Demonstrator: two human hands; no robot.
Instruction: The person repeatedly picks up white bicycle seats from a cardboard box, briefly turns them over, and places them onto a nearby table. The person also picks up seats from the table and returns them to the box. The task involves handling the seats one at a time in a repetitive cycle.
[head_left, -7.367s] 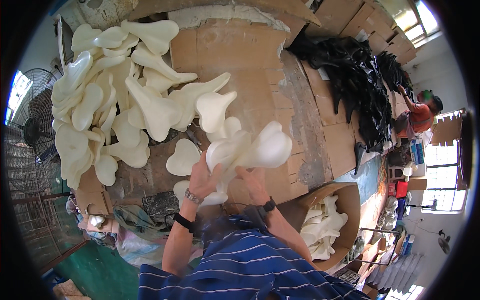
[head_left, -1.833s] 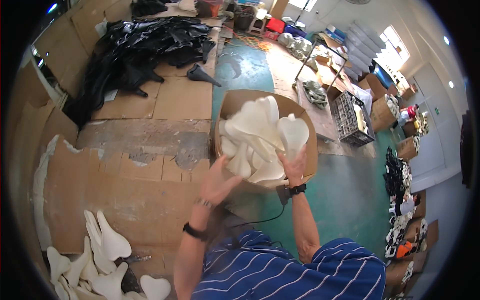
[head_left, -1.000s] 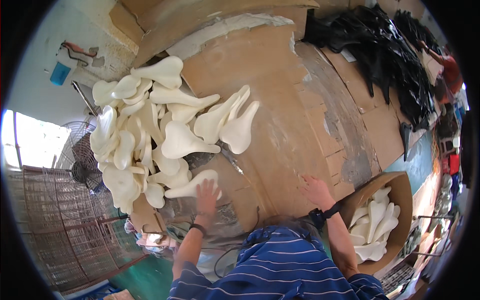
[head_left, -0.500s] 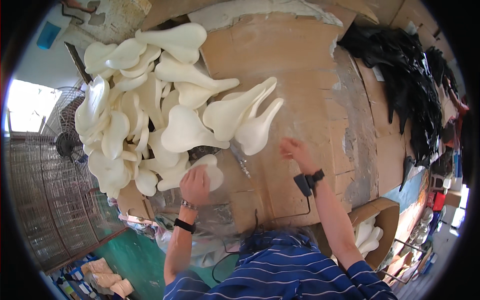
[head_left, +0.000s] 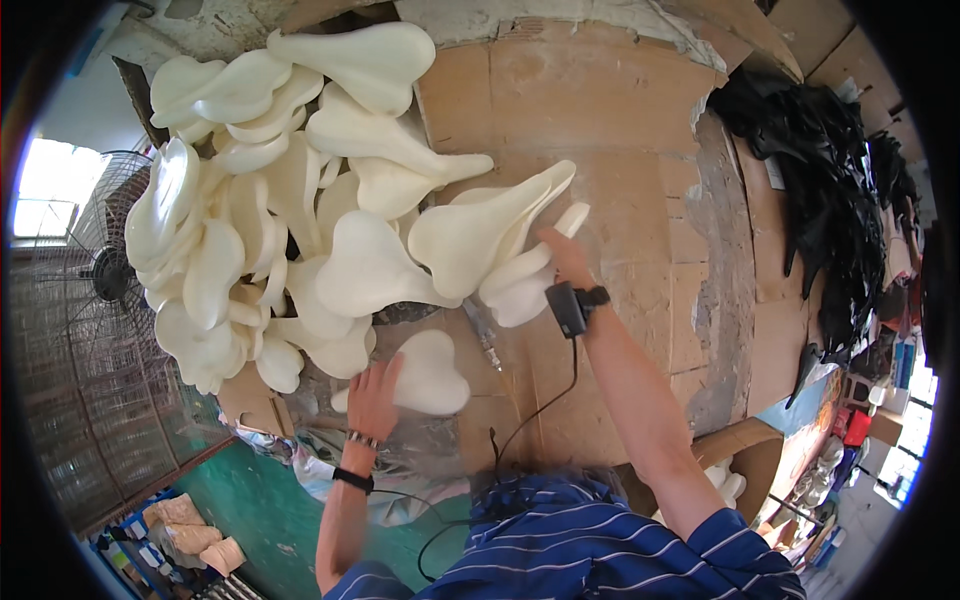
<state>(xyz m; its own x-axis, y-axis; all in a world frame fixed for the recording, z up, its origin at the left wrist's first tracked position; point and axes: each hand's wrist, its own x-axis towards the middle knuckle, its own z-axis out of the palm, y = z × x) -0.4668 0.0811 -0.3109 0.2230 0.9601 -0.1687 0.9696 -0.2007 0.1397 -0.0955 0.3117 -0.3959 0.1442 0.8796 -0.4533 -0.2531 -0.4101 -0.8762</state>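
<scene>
Near the front edge of the table, my left hand (head_left: 372,396) lies across the narrow end of a cream bicycle saddle pad (head_left: 432,374), its fingers closed over it. The wide rounded end of that pad points right. Farther right, my right hand (head_left: 567,256) is at another cream saddle pad (head_left: 518,300), closed around its narrow part; the fingertips are partly hidden. The nose of this pad sticks up beyond the hand. Beside it a pair of stacked saddle pads (head_left: 470,237) lies with noses to the upper right, and one more pad (head_left: 368,262) lies to their left.
A high heap of cream saddle pads (head_left: 245,190) fills the table's left side. A thin metal tool (head_left: 486,338) lies on the cardboard (head_left: 600,375). Black limp covers (head_left: 815,180) are piled at right. A standing fan (head_left: 112,272) is at left, a carton (head_left: 760,455) at lower right.
My left hand has drawn its pad toward me and turned it. My right hand has moved up and left from bare cardboard onto a saddle pad, which has shifted and tilted.
</scene>
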